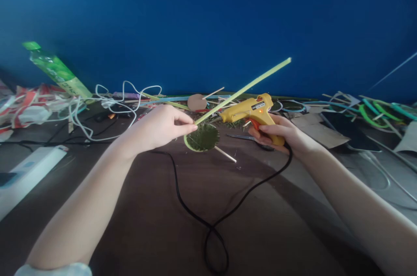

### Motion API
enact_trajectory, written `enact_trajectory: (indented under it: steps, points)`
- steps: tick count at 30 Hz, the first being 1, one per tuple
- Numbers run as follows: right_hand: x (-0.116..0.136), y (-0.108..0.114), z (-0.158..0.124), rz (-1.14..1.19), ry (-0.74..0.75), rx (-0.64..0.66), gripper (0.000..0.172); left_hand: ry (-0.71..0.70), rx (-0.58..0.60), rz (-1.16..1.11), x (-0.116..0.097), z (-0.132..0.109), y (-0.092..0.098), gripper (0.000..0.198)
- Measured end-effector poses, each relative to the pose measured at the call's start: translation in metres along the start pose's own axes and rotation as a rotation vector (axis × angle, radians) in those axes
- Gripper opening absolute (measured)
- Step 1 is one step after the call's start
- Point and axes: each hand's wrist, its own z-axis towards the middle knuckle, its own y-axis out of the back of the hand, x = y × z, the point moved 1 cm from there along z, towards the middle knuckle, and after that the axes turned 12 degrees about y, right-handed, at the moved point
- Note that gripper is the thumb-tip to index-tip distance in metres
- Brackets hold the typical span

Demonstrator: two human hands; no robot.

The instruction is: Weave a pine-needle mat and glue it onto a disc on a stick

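Observation:
Between its thumb and fingers, my left hand (163, 127) pinches the lower end of a long yellow-green strip (250, 85) that slants up to the right. Right below those fingertips is a round dark green disc (203, 138) with a pale green rim; whether the strip is joined to it I cannot tell. A thin pale stick (225, 154) sticks out from the disc's lower right. My right hand (280, 132) is wrapped round the handle of a yellow hot glue gun (247, 108). Its nozzle points left, toward the strip, and an orange light glows on its body.
A black cord (192, 213) loops across the dark table from the glue gun. Scissors (244, 137) lie behind my right hand. White cable (81, 126), a tilted green bottle (58, 69) and a power strip (31, 176) are at left. Cardboard (321, 130) and coloured strips (374, 113) lie at right.

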Motion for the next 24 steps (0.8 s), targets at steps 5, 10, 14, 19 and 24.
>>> enact_trajectory:
  steps: [5,10,14,19,24]
  points:
    - [0.0003,0.0007,-0.0008,-0.002,-0.022,0.003,0.018,0.005,0.002,0.009,0.0021,0.0017,-0.0001,0.037]
    - [-0.0008,0.0027,-0.0003,-0.022,-0.017,0.004,0.017,0.02,0.008,0.014,0.003,0.0032,0.0001,0.037]
    - [-0.0009,0.0034,0.0002,-0.016,-0.014,0.02,0.016,0.008,0.005,0.017,0.0041,0.0042,0.0,0.036]
    - [-0.0022,0.0056,-0.0008,-0.015,-0.008,0.017,0.018,0.017,0.009,0.021,0.0059,0.0051,0.0003,0.037]
    - [-0.0041,0.0074,-0.0008,-0.025,-0.006,0.022,0.012,0.004,0.003,0.015,0.0055,0.0059,0.0004,0.035]
